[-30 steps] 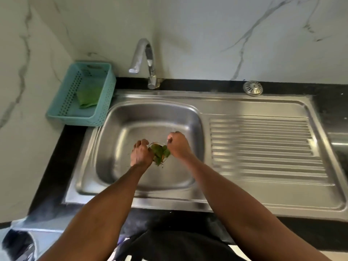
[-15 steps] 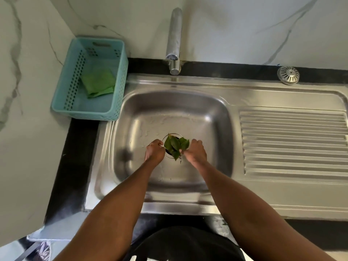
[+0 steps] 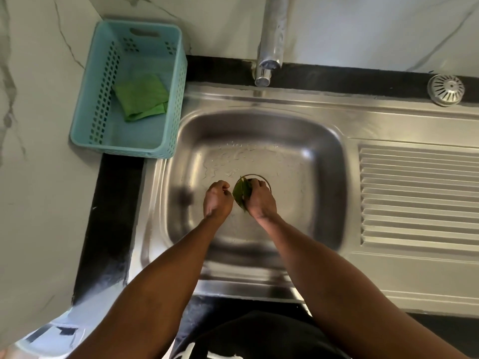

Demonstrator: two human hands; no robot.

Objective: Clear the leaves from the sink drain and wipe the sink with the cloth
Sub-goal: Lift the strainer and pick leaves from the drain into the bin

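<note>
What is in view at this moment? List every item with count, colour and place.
sink: one, steel, centre, with ribbed drainboard to the right
leaves: a few, dark green, at the drain
cloth: one, green, inside the basket
basket: one, teal, on the counter left of the sink
tap: one, chrome, behind the basin
strainer cap: one, metal, far right
left hand: curled, beside the leaves
right hand: gripping the leaves

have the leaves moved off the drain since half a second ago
Yes. The leaves then lay spread across the drain ring; now they are bunched in the right hand at the ring's left edge, with most of the ring uncovered.
</note>
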